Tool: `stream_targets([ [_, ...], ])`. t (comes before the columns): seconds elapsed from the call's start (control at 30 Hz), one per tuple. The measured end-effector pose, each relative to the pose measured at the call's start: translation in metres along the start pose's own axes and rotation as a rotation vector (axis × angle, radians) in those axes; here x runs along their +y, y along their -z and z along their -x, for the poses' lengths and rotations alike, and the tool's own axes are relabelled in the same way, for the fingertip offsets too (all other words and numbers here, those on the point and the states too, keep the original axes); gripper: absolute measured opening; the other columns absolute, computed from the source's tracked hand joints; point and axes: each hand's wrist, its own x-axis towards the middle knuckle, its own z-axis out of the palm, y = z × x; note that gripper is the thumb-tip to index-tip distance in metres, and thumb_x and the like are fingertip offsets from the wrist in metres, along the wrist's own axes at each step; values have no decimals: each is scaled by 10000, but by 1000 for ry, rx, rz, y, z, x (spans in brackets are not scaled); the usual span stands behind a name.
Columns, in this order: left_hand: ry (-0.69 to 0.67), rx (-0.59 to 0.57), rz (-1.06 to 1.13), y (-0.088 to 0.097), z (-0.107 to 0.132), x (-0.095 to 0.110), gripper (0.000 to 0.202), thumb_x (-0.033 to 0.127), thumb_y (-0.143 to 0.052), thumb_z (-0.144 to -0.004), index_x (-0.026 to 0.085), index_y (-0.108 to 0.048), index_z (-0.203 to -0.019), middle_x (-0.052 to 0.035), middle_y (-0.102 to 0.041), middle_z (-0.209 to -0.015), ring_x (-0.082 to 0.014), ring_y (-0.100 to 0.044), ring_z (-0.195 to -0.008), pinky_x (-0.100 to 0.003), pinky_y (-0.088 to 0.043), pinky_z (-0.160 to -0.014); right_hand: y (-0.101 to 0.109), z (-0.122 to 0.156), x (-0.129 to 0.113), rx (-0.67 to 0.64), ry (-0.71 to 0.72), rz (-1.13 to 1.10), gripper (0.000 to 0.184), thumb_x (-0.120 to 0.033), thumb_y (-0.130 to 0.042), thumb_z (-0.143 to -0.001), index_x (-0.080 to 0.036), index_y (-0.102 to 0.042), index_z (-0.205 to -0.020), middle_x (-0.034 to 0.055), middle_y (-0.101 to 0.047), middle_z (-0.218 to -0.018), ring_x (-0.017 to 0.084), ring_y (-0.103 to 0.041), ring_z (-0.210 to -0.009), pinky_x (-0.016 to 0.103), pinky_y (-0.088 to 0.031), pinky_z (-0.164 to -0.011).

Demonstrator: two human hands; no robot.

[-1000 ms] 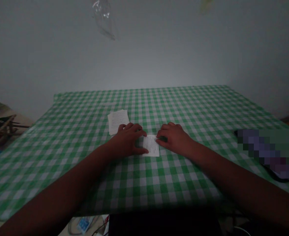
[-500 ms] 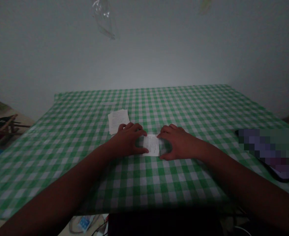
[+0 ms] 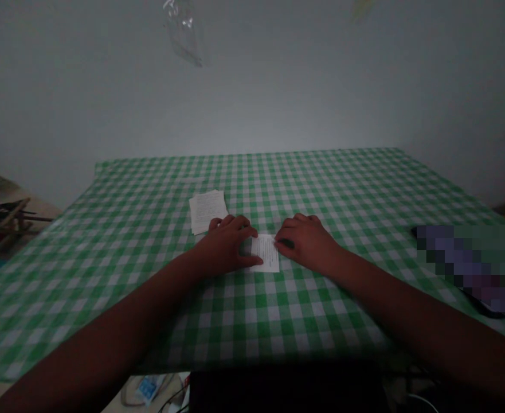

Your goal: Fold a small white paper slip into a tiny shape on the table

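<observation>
Dim room, green-checked table [image 3: 321, 183]; small paper [image 3: 266, 252] pinned by curled fingertips, left hand [image 3: 224, 248] at nine o'clock, right hand [image 3: 307, 244] at three, long axis twelve-to-six.

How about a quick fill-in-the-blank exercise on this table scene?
1. The tablecloth is checked white and ____.
2. The small paper lies flat ____ the left hand and the right hand, and both touch it.
3. The stack of papers lies just beyond the ____ hand.
Missing words: green; between; left.
</observation>
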Motion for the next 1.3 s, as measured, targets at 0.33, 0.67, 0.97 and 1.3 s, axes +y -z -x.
stream_targets([
  [0.33,-15,32,-18,-1,0,1,557,615,-734,-756,268,-623,-1178,-72,-540,-1302,-319,-471,-1198,-529,-324,-1015,3,1,2,-46,7,-50,266,-413,-659,-868,-227,-713,-1050,60,-689,-1076,287,-560,-1036,431,-379,-831],
  [0.67,-344,-58,212,-5,-1,0,297,240,-627,-918,223,-651,-1213,-83,-588,-1351,-229,-529,-1266,-413,-401,-1102,16,10,-4,-115,61,-36,475,-473,-712,-770,-203,-678,-1159,105,-645,-1108,311,-543,-1035,463,-414,-878],
  [0.97,-347,-42,260,-4,0,4,288,292,-698,-874,211,-685,-1149,-85,-607,-1320,-236,-553,-1234,-403,-419,-1097,16,13,-9,-105,47,-7,454,-472,-694,-778,-198,-694,-1140,98,-656,-1102,310,-535,-1052,451,-391,-881],
  [1.3,-350,-36,237,-6,0,4,324,317,-682,-886,207,-667,-1190,-92,-601,-1334,-243,-545,-1245,-409,-431,-1082,1,-2,2,-28,-85,-66,139,-342,-635,-892,-270,-740,-947,19,-708,-986,240,-562,-998,373,-325,-802],
])
